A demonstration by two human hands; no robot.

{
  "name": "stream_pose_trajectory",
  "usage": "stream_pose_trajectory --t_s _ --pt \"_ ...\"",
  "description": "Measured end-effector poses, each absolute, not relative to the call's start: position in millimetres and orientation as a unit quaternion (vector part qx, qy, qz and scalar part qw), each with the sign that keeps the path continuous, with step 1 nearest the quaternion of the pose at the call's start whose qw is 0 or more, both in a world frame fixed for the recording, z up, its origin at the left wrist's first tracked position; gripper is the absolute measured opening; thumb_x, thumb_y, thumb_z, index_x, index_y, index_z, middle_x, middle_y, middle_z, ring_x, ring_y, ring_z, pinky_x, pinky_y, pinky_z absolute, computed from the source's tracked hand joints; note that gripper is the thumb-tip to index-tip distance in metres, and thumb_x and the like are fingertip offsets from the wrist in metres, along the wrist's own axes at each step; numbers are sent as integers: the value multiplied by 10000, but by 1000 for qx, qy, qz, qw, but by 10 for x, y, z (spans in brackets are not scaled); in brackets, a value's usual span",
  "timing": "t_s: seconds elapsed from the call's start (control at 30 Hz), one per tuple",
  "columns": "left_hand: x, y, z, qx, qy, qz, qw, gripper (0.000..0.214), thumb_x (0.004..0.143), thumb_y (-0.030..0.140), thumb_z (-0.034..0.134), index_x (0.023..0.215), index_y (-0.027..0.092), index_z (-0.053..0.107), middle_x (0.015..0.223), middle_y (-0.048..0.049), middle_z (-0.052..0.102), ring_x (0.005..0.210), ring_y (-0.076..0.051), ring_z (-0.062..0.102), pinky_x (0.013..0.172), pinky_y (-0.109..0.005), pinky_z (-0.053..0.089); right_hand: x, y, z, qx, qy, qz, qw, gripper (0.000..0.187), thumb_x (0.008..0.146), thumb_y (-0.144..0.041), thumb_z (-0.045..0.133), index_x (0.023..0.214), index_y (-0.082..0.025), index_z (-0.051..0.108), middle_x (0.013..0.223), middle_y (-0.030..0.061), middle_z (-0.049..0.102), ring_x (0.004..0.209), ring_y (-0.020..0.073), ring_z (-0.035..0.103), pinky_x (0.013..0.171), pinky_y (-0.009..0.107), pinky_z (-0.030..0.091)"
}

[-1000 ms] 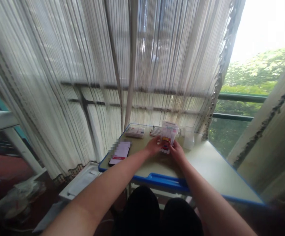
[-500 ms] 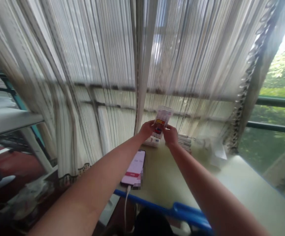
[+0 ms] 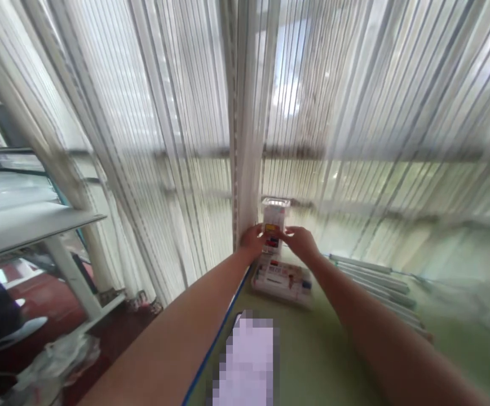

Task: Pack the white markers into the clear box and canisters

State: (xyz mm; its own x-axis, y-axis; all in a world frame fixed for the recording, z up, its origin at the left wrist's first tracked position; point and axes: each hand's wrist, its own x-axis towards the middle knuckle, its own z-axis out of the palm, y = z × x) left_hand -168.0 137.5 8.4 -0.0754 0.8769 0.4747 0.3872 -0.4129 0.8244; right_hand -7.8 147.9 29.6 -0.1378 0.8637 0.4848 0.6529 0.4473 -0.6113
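My left hand (image 3: 253, 238) grips the left side of a clear plastic case (image 3: 275, 214) with a yellow, red and dark label. The fingers of my right hand (image 3: 301, 241) pinch its right side. The case is upright at the far end of the table, close against the curtain; whether its base touches the tabletop I cannot tell. Just in front of it lies a flat white printed box (image 3: 282, 281). What the case contains is too blurred to make out.
Pale slats (image 3: 375, 279) lie in a row beyond my right forearm. A phone (image 3: 248, 361), mostly pixelated, is on the greenish tabletop (image 3: 325, 344). Striped sheer curtains (image 3: 185, 124) hang behind. At left stand a white shelf (image 3: 33, 223) and a plastic bag (image 3: 58, 361).
My view has moved nearer the curtain and turned, so the flat box and slats look larger. The clear case, still between both hands, has gone from tilted to upright.
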Motion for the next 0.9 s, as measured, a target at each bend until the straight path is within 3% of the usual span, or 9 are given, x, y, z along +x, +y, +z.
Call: stream_pose_trajectory --t_s 0.07,0.17,0.3,0.53,0.67,0.77,0.9 --pt "-1723 1369 17 614 488 550 286 351 823 282 543 1164 204 569 1164 -97 636 939 -214 642 683 -333 567 -18 1514 302 -489 -769 118 394 457 762 -591 530 799 -183 731 709 71 701 727 219 656 657 294 443" --pt "-1740 1340 35 592 491 529 359 376 831 321 537 1198 240 535 1209 -85 609 944 -214 641 555 -264 552 29 1479 306 -488 -772 100 395 515 782 -608 491 900 -161 721 673 61 695 698 208 650 629 283 432" --pt "-1748 1284 122 594 498 507 378 381 803 309 588 1174 234 546 1270 -101 565 1000 -222 621 532 -219 531 43 1399 296 -497 -765 78 401 464 816 -554 477 886 -159 711 693 62 698 692 195 646 622 273 428" --pt "-1784 1237 155 613 491 491 376 516 699 292 709 1181 243 529 1297 -129 536 953 -216 635 557 -253 542 79 1350 293 -526 -777 2 345 378 833 -467 481 899 -144 667 802 106 704 764 226 651 647 297 435" --pt "-1796 1212 173 624 509 458 376 577 684 266 723 1214 212 501 1268 -160 549 1003 -235 623 664 -294 548 90 1325 313 -531 -785 -14 318 375 816 -460 492 958 -153 654 778 99 701 787 232 652 689 305 451" --pt "-1815 1141 173 631 559 396 365 663 670 270 734 1265 178 460 1248 -178 561 1074 -262 593 820 -352 518 118 1280 419 -570 -758 -58 310 282 788 -322 504 945 -152 666 799 114 697 817 250 649 723 329 457" --pt "-1782 995 230 638 605 387 278 606 701 245 687 1259 146 470 1279 -175 543 1121 -259 566 931 -355 459 154 1181 679 -633 -673 -57 378 312 755 -151 434 964 -157 665 858 127 693 836 250 646 734 339 457"
